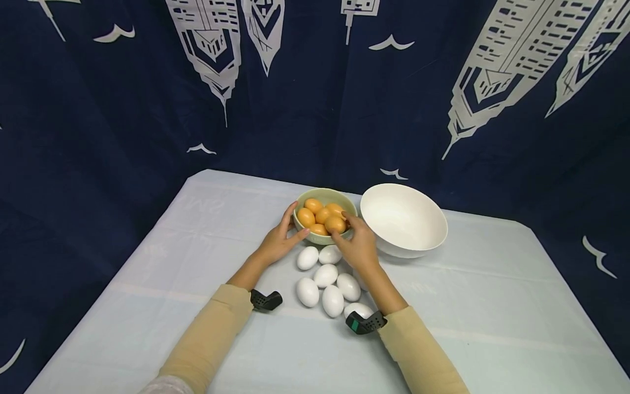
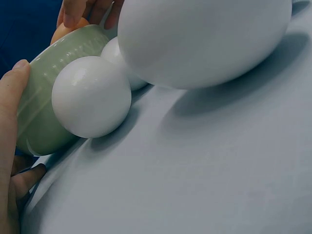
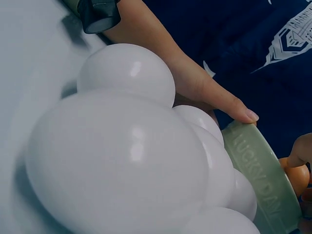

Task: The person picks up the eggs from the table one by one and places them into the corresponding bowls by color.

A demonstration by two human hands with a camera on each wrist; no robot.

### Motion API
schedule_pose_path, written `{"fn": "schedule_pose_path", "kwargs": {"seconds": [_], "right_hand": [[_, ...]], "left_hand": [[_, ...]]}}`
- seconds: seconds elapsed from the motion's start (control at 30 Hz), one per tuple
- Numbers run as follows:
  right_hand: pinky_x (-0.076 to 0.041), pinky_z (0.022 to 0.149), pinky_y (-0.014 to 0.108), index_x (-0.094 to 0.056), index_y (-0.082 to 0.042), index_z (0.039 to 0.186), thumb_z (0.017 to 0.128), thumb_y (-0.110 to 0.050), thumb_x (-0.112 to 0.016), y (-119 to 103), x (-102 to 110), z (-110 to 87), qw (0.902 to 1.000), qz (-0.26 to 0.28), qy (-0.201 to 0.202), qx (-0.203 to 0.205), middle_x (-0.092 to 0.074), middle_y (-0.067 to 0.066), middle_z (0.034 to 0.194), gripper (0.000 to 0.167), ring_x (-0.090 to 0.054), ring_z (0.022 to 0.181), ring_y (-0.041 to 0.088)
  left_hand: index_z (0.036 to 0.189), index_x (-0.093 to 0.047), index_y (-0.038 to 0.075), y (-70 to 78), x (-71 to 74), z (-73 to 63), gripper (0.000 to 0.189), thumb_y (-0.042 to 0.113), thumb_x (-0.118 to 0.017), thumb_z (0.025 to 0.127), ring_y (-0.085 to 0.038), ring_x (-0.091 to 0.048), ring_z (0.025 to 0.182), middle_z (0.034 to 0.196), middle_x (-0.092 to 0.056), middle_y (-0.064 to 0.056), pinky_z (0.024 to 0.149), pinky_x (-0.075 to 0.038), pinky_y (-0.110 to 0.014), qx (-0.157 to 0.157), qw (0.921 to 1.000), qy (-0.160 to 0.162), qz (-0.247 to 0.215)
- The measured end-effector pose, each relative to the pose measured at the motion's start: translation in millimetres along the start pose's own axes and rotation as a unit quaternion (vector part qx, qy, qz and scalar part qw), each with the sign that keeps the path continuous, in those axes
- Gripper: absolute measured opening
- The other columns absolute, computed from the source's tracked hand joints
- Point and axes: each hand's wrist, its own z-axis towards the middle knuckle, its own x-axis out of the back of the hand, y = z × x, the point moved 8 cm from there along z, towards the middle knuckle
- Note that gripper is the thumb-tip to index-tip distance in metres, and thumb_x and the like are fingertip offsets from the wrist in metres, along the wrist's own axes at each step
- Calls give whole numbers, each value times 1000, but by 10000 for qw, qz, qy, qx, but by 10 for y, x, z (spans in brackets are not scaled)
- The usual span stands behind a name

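Note:
A light green bowl (image 1: 319, 239) holds several orange egg-shaped pieces (image 1: 306, 217). My left hand (image 1: 276, 242) grips the bowl from its left side, the thumb at the rim and the fingers round the wall. Raised lettering shows on the bowl (image 3: 256, 175) in the right wrist view. Over the bowl's right part, my right hand (image 1: 359, 247) pinches one orange egg (image 1: 335, 225) between thumb and fingers. Several white eggs (image 1: 326, 275) lie on the table in front of the bowl, below and between my forearms; the right hand and wrist partly hide some.
To the right of the green bowl stands a larger white bowl (image 1: 403, 219), its inside bare. Both bowls are near the back of a table with a white cover (image 1: 197, 235). Behind it hangs a dark blue cloth (image 1: 315, 109) with white building prints.

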Motion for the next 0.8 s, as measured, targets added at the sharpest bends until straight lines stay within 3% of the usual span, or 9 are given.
{"fn": "schedule_pose_path", "kwargs": {"seconds": [0.2, 0.57, 0.67, 0.8], "right_hand": [[-45, 96, 47, -64, 7, 120, 81, -8, -69, -2, 128, -50, 9995, 219, 218, 84, -65, 22, 114, 41, -59, 109, 36], [-51, 90, 43, -65, 5, 119, 85, -6, -68, 30, 366, -163, 9993, 274, 241, 16, -65, 19, 117, 36, -60, 109, 31], [-52, 86, 45, -66, 6, 116, 84, -3, -68, 33, 472, -216, 9981, 312, 517, 85, -66, 20, 113, 33, -62, 104, 32], [-54, 78, 45, -68, 8, 107, 81, 3, -68, 58, 663, -315, 9914, 224, 1265, 262, -68, 21, 101, 27, -66, 91, 33]], "left_hand": [[156, -6, 36, 12, -3, 4, 79, 49, -56, 97, -28, -46, 131, 155, -32, -12, 109, -31, -53, -63, 10000, 2, 17], [156, -6, 35, 18, 0, 3, 80, 49, -57, 96, -28, -46, 132, 159, -26, -7, 109, -31, -52, -14, 10000, -13, -27], [157, -6, 34, 31, 2, -3, 80, 49, -57, 96, -28, -45, 132, 158, -26, -7, 109, -30, -52, 4, 10000, -9, -16], [156, -6, 35, 34, -1, -6, 80, 50, -56, 96, -28, -45, 133, 158, -27, -8, 110, -29, -53, 46, 10000, -25, -5]]}}
